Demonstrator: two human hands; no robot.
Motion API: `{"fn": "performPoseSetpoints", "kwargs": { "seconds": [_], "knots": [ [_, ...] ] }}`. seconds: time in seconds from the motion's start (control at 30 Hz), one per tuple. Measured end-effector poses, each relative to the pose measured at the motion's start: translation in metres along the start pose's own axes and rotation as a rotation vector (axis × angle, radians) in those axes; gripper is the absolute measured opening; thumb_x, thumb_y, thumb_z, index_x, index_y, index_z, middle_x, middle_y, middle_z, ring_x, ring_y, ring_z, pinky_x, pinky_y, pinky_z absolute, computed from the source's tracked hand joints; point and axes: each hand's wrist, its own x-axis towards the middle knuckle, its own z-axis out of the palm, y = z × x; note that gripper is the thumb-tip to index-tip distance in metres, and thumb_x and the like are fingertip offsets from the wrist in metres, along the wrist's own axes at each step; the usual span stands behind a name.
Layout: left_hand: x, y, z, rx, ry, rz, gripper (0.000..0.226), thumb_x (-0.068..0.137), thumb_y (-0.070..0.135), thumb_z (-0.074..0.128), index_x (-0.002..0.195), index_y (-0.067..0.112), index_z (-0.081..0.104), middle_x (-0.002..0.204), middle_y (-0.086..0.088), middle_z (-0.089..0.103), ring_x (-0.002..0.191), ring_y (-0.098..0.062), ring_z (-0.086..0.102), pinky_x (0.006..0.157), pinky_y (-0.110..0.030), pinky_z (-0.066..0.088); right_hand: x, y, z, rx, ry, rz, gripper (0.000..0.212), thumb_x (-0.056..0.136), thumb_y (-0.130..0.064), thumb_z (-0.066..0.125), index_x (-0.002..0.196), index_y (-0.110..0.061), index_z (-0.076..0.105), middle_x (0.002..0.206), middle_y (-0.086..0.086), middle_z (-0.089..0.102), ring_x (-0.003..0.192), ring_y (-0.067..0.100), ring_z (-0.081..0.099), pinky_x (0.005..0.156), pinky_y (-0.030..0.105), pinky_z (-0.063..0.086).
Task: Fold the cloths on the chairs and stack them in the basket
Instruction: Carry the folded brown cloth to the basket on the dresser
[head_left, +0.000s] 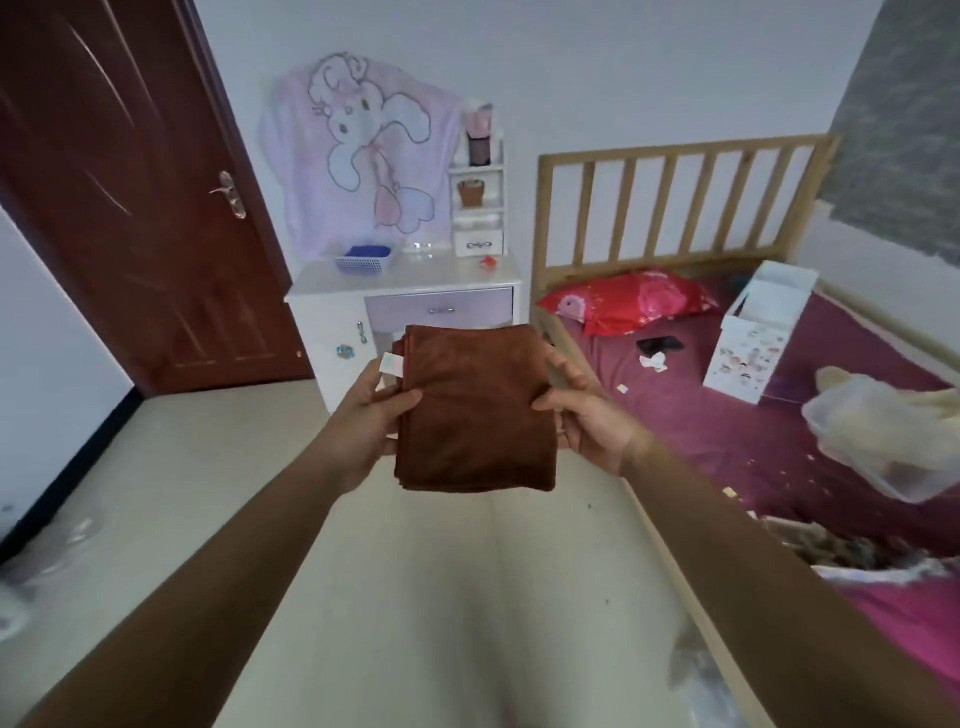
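Both hands, left hand (375, 410) and right hand (582, 410), pinch folded brown cloth (475, 410); its tag (392, 362) seems unreadable.

Two hands, left hand (371, 415) and right hand (584, 415), one folded brown cloth (475, 410) dead centre, one basket (362, 260) at eleven o'clock, one red pillow (628, 301) and one white box (758, 332) at two o'clock.

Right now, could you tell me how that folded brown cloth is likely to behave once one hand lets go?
Probably floppy: the brown cloth droops below the left hand and right hand. Likely light, pinched only at its sides. Its layers may unfold.
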Motion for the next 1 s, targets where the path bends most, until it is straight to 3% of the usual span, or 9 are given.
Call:
{"fn": "performPoseSetpoints", "kwargs": {
  "seconds": [0.07,0.13,0.2,0.33,0.47,0.67,0.77,0.87,1.0],
  "knots": [
    [0.053,0.01,-0.009,-0.024,0.027,0.001,0.044,0.096,0.008,0.055,0.13,0.037,0.054,0.121,0.001,0.069,0.098,-0.021,0.069,0.064,-0.033,0.056,0.06,-0.015,-0.014,-0.012,-0.028,-0.001,0.075,0.086,0.006,0.056,0.139,-0.045,0.048,0.117,0.008,0.069,0.081,0.02,0.069,0.07,0.034,0.057],
    [0.096,0.022,-0.019,-0.041,0.054,0.009,0.045,0.097,0.008,0.055,0.13,0.037,0.054,0.118,0.001,0.07,0.092,-0.018,0.07,0.057,-0.029,0.055,0.112,-0.033,-0.023,-0.014,-0.052,0.011,0.076,0.086,0.006,0.057,0.14,-0.046,0.047,0.112,0.004,0.072,0.084,0.021,0.069,0.074,0.037,0.055],
    [0.137,0.032,-0.033,-0.041,0.075,0.016,0.045,0.097,0.009,0.055,0.132,0.037,0.053,0.115,0.002,0.07,0.091,-0.016,0.071,0.057,-0.029,0.055,0.163,-0.051,-0.026,-0.027,-0.072,0.043,0.078,0.085,0.005,0.059,0.143,-0.046,0.043,0.101,0.001,0.074,0.085,0.02,0.07,0.072,0.037,0.055],
    [0.216,0.043,-0.08,-0.046,0.156,0.018,0.045,0.097,0.009,0.055,0.134,0.033,0.051,0.108,0.005,0.072,0.089,-0.014,0.071,0.056,-0.029,0.055,0.27,-0.072,-0.013,-0.075,-0.158,0.082,0.076,0.087,0.002,0.058,0.141,-0.049,0.044,0.119,0.006,0.069,0.097,0.029,0.068,0.07,0.035,0.056],
    [0.3,0.045,-0.139,-0.07,0.214,0.035,0.045,0.096,0.009,0.056,0.134,0.033,0.051,0.114,0.004,0.072,0.097,-0.017,0.07,0.061,-0.032,0.056,0.382,-0.078,0.007,-0.129,-0.208,0.088,0.073,0.089,-0.002,0.058,0.142,-0.05,0.042,0.129,0.007,0.065,0.11,0.032,0.066,0.078,0.037,0.057],
    [0.439,0.055,-0.242,-0.052,0.219,0.058,0.045,0.096,0.01,0.056,0.134,0.034,0.051,0.122,0.0,0.069,0.105,-0.023,0.068,0.067,-0.035,0.056,0.556,-0.081,0.042,-0.116,-0.201,0.078,0.072,0.088,0.0,0.056,0.141,-0.048,0.044,0.123,0.003,0.069,0.099,0.027,0.068,0.076,0.035,0.057],
    [0.516,0.077,-0.289,-0.024,0.185,0.036,0.044,0.097,0.011,0.056,0.133,0.037,0.051,0.122,0.0,0.069,0.104,-0.022,0.067,0.067,-0.035,0.056,0.64,-0.095,0.058,-0.103,-0.149,0.077,0.07,0.088,0.001,0.056,0.14,-0.045,0.048,0.121,0.006,0.069,0.095,0.026,0.066,0.081,0.042,0.057],
    [0.588,0.092,-0.323,-0.011,0.161,0.014,0.044,0.097,0.012,0.056,0.133,0.036,0.05,0.12,-0.002,0.069,0.105,-0.023,0.067,0.063,-0.033,0.056,0.712,-0.106,0.06,-0.09,-0.117,0.089,0.066,0.087,0.001,0.056,0.137,-0.042,0.053,0.11,0.005,0.069,0.079,0.021,0.065,0.067,0.033,0.057],
    [0.683,0.095,-0.357,0.0,0.128,-0.022,0.042,0.097,0.013,0.056,0.128,0.041,0.051,0.116,0.0,0.07,0.101,-0.021,0.068,0.062,-0.032,0.055,0.806,-0.108,0.049,-0.073,-0.086,0.103,0.064,0.086,0.001,0.056,0.136,-0.04,0.054,0.115,0.008,0.069,0.083,0.026,0.065,0.066,0.035,0.056]
  ]
}}
